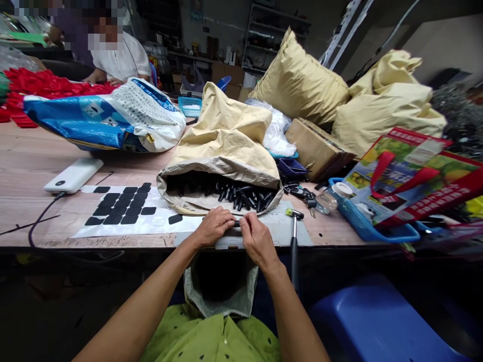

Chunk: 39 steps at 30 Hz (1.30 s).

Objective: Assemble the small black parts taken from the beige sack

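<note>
Both hands are together at the near edge of the table (pixel 33 166), right in the middle of the view. The left hand (pixel 213 226) has its fingers curled in, and the right hand (pixel 257 240) mirrors it, thumb and fingertips pinched. Between them sits a small dark piece (pixel 237 224), gripped from both sides (most of it is hidden by the fingers, so its shape cannot be told). It lies just above a grey plate (pixel 281 232) that rests flat on the table edge under the knuckles.

Just beyond the hands is the open sack (pixel 222 146), lying on its side with its mouth towards the person and black parts (pixel 241 195) spilling towards the lip. The piece is near that mouth, between the sack and the person's body. To the right, the hammer (pixel 294 214) rests its head on the plate with its handle hanging over the edge, close beside the right wrist but not touching it. Below the hands a grey bag (pixel 221 294) hangs open under the table edge.

To the left lies a white sheet (pixel 113 229) carrying rows of black pads (pixel 123 205), with a power bank (pixel 73 175) beyond it. Far left at the back, a co-worker (pixel 121 60) sits behind a blue-and-white bag (pixel 113 118).
</note>
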Each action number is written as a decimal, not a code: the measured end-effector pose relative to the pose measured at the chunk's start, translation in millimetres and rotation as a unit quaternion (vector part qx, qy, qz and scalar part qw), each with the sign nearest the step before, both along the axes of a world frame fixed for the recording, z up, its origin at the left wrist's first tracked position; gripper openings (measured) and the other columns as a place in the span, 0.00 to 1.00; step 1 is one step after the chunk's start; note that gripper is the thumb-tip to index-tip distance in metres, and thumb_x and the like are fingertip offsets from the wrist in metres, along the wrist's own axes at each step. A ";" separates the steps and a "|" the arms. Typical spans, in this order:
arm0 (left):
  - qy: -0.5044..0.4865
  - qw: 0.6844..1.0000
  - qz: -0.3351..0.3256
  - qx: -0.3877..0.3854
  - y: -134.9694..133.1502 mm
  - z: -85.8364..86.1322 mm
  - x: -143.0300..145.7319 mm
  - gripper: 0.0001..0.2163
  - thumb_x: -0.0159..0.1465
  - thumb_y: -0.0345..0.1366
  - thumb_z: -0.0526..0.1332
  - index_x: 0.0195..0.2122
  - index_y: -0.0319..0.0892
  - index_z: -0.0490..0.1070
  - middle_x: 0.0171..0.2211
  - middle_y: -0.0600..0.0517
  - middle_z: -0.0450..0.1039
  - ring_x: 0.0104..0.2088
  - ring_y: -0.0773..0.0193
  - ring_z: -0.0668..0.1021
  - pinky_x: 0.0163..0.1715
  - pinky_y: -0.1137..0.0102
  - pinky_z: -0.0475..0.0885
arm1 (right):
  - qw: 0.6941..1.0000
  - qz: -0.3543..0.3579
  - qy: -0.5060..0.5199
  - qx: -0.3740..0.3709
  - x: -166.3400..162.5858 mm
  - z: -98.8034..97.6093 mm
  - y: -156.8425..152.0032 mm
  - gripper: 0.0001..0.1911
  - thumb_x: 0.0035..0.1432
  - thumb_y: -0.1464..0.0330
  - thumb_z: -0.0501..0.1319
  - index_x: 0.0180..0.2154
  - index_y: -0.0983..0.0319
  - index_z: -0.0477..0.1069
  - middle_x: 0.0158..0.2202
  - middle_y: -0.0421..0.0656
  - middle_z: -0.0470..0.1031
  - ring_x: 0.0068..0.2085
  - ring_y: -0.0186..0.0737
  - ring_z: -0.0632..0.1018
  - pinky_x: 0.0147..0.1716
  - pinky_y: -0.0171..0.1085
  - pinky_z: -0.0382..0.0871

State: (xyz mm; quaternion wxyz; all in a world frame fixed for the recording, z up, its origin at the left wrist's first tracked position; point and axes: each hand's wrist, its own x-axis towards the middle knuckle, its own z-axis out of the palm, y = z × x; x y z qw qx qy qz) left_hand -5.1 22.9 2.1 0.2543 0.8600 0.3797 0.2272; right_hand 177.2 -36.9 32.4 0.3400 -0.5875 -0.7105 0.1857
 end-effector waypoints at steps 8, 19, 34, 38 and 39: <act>-0.007 1.000 0.012 0.013 -2.0 -1.2 1.6 0.14 0.73 0.41 0.51 0.38 0.44 0.74 0.36 0.51 0.74 0.40 0.58 0.70 0.44 0.62 0.62 | 0.991 0.063 -0.110 0.046 0.2 -11.9 8.6 0.16 0.75 0.61 0.47 0.38 0.59 0.68 0.36 0.43 0.73 0.39 0.39 0.73 0.42 0.34 0.63; 0.048 0.995 0.026 0.079 -11.4 3.6 6.0 0.16 0.75 0.41 0.46 0.38 0.43 0.70 0.37 0.48 0.73 0.39 0.56 0.68 0.43 0.60 0.60 | 0.995 0.026 -0.092 0.029 1.1 -20.3 9.5 0.19 0.74 0.62 0.46 0.33 0.59 0.67 0.31 0.41 0.73 0.35 0.38 0.73 0.35 0.35 0.59; 0.029 0.998 -0.002 0.056 -12.5 13.3 3.7 0.19 0.73 0.42 0.46 0.29 0.43 0.68 0.30 0.49 0.73 0.37 0.57 0.69 0.42 0.59 0.60 | 0.994 -0.018 0.110 0.000 -0.1 -18.8 11.5 0.20 0.70 0.58 0.52 0.29 0.60 0.71 0.26 0.39 0.70 0.28 0.35 0.69 0.30 0.33 0.59; 0.016 0.994 -0.095 0.053 -18.8 22.5 0.4 0.14 0.67 0.46 0.55 0.29 0.44 0.71 0.29 0.50 0.74 0.38 0.56 0.70 0.45 0.57 0.58 | 0.977 -0.133 0.166 0.027 2.3 -18.0 32.9 0.15 0.64 0.57 0.58 0.42 0.61 0.74 0.25 0.36 0.69 0.27 0.36 0.69 0.31 0.33 0.63; 0.018 0.992 -0.115 0.050 -19.7 22.9 0.1 0.14 0.65 0.47 0.57 0.29 0.44 0.72 0.28 0.50 0.74 0.37 0.56 0.70 0.45 0.57 0.58 | 0.977 -0.164 0.135 0.027 1.6 -18.4 39.5 0.15 0.62 0.58 0.60 0.45 0.61 0.74 0.24 0.36 0.69 0.27 0.36 0.70 0.32 0.33 0.64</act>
